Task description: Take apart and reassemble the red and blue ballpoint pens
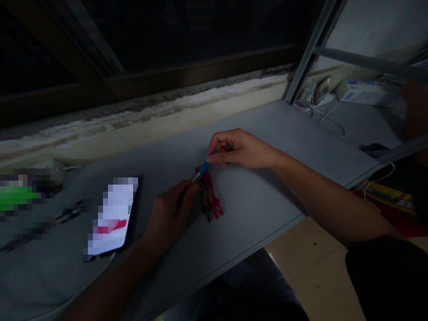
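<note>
Both of my hands hold one slim blue pen (203,168) slantwise above the grey table. My right hand (230,149) pinches its blue upper end between thumb and fingertips. The clear lower barrel runs into my left hand (175,207), whose fingers are closed round it. Right under the pen lie several thin red pieces (214,198) and dark pieces (204,205), side by side on the table; they look like pen parts, but the dim light hides their detail. Where the pen's lower tip ends is hidden by my left hand.
A lit phone (112,218) lies left of my left hand, with a white cable (96,274) near it. Farther left are blurred dark items (68,211). A metal frame post (306,55) rises at the table's back right, beside a box (364,92) and cables.
</note>
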{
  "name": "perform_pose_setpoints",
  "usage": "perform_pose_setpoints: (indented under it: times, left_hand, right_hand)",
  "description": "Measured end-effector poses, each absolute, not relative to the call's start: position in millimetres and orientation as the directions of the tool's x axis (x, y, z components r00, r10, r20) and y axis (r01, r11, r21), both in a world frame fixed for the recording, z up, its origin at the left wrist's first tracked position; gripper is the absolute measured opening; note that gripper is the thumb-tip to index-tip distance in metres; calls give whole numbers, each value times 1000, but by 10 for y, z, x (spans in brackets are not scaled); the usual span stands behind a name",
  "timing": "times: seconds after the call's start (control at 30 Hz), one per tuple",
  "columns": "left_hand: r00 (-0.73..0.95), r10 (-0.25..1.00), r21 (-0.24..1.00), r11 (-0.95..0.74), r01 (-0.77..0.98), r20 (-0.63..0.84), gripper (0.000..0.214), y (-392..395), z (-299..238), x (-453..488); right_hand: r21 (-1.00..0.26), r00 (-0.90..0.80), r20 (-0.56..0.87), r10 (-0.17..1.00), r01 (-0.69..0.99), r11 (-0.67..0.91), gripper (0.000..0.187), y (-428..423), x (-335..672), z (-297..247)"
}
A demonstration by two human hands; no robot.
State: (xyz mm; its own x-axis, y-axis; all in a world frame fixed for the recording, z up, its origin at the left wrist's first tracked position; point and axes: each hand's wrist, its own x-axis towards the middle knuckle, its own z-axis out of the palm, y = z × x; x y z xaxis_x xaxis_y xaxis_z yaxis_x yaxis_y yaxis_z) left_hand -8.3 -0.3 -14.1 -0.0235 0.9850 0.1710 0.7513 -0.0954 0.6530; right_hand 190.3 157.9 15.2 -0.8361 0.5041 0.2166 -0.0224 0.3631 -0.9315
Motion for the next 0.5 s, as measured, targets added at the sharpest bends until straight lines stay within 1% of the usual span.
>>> perform_pose_setpoints:
  times: [0.1,0.13,0.2,0.27,0.3,0.33,0.4,0.43,0.5]
  left_hand:
    - [-1,981,631,-125,766,195,33,5,-169,-85]
    - [0,980,625,-129,770,201,33,7,-177,-86]
    - [-10,978,622,-125,773,210,32,9,-186,-92]
    - [-21,977,624,-118,772,211,33,6,-190,-98]
    - [-23,978,625,-115,772,209,33,4,-191,-99]
    - [-23,979,623,-112,774,204,33,1,-191,-98]
    - [-25,980,615,-103,782,196,33,-3,-188,-92]
    - [-26,982,613,-97,784,189,34,-4,-185,-88]
    - [-37,984,615,-80,784,175,36,-4,-177,-82]
  right_hand:
    - [-885,-822,107,559,178,430,47,1578,1927,162]
    - [-880,-820,88,566,202,429,47,1578,1934,166]
    - [-910,-832,102,546,143,388,35,1581,1944,172]
    - [-934,-853,134,504,62,353,34,1586,1953,180]
    - [-932,-858,130,497,66,357,33,1586,1957,184]
    - [-920,-860,105,500,106,377,34,1585,1962,189]
    - [-888,-846,60,530,197,415,45,1584,1969,195]
    - [-887,-839,60,541,203,414,43,1586,1971,196]
    - [-916,-846,107,523,120,382,29,1598,1975,192]
